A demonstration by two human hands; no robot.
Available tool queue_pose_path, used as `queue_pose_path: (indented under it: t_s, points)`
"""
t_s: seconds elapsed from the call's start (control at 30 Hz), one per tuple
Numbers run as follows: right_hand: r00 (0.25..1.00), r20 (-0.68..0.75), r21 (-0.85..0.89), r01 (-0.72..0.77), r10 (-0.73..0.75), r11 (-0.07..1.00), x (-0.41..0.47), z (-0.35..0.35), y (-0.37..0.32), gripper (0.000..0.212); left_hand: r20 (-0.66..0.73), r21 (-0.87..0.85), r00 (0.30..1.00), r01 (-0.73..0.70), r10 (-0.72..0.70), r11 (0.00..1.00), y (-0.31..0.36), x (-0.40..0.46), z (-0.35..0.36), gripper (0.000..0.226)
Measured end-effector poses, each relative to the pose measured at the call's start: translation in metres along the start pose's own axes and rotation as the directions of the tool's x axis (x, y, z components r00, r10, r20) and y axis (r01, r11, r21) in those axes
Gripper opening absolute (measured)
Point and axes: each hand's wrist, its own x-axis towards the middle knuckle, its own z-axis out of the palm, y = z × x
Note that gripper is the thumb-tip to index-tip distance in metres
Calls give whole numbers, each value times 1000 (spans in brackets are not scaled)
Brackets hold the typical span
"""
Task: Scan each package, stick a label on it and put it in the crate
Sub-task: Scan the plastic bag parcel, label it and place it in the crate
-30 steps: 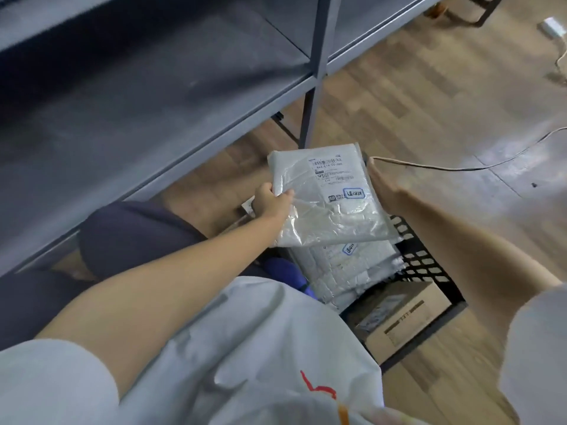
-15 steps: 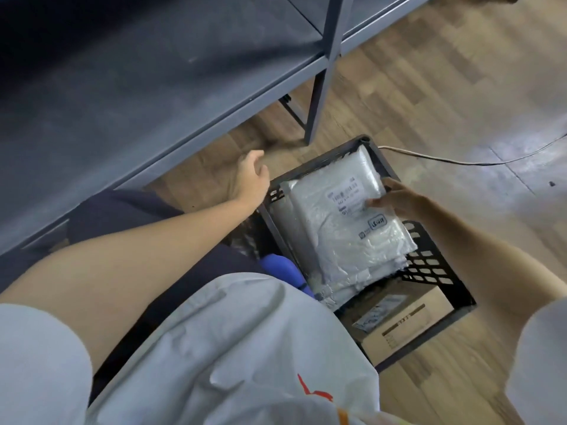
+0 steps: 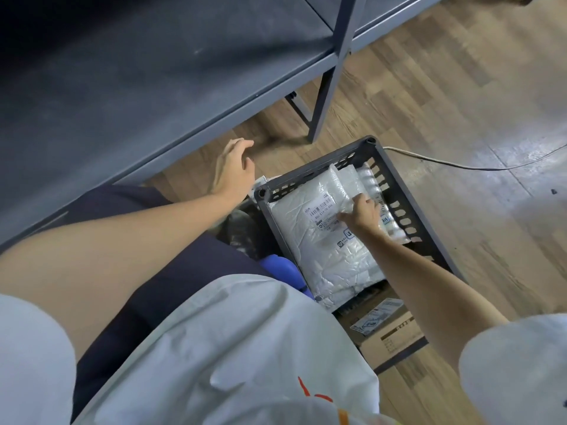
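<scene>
Grey plastic crate (image 3: 395, 185) with slotted walls stands on the wood-plank floor (image 3: 445, 96), just beside the leg of a grey metal shelf unit (image 3: 329, 87). White poly-mailer package (image 3: 325, 240) lies flat in the crate on top of other white bagged packages, whose edges show along its far and right sides. A printed shipping label (image 3: 322, 210) with a barcode is stuck to its upper face, and a small blue-bordered sticker (image 3: 348, 233) sits just below the label. Right hand (image 3: 362, 211) rests on the package at the label's right edge, palm down, fingers bent against the wrapping; whether they pinch the film or only press on it cannot be told. Left hand (image 3: 233, 170) hangs above the floor left of the crate's corner, fingers loosely spread, holding nothing and touching nothing. A cardboard box (image 3: 389, 335) bearing its own label lies in the near end of the crate, partly under the white packages. A blue object (image 3: 285, 268) shows between the crate and the person's dark trousers. A pale cable (image 3: 460, 165) runs across the floor beyond the crate.
</scene>
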Motion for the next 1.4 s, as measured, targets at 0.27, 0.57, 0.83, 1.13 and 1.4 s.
queue_pose_path:
  t_s: [0.27,0.57,0.83,1.13,1.4]
  points:
    - [995,90,-516,20,31,856,-1,-16,-36,74,20,289,999,-46,42,956,-16,10,-29,48]
    - [872,51,-457,453,-486,766,-16,-54,-193,55,-43,431,998,67,-53,900,-30,10,-94,53]
    - [669,142,-507,682,-730,526,-78,-23,-332,57,-222,381,962,233,-156,895,-73,-9,-170,56]
    - [512,343,-522,801,-788,294,-167,41,-429,66,-370,262,839,507,-399,821,-156,-62,-245,57]
    - [322,521,-422,902,-790,89,-264,132,-478,64,-485,97,652,703,-583,705,-244,-155,-288,54]
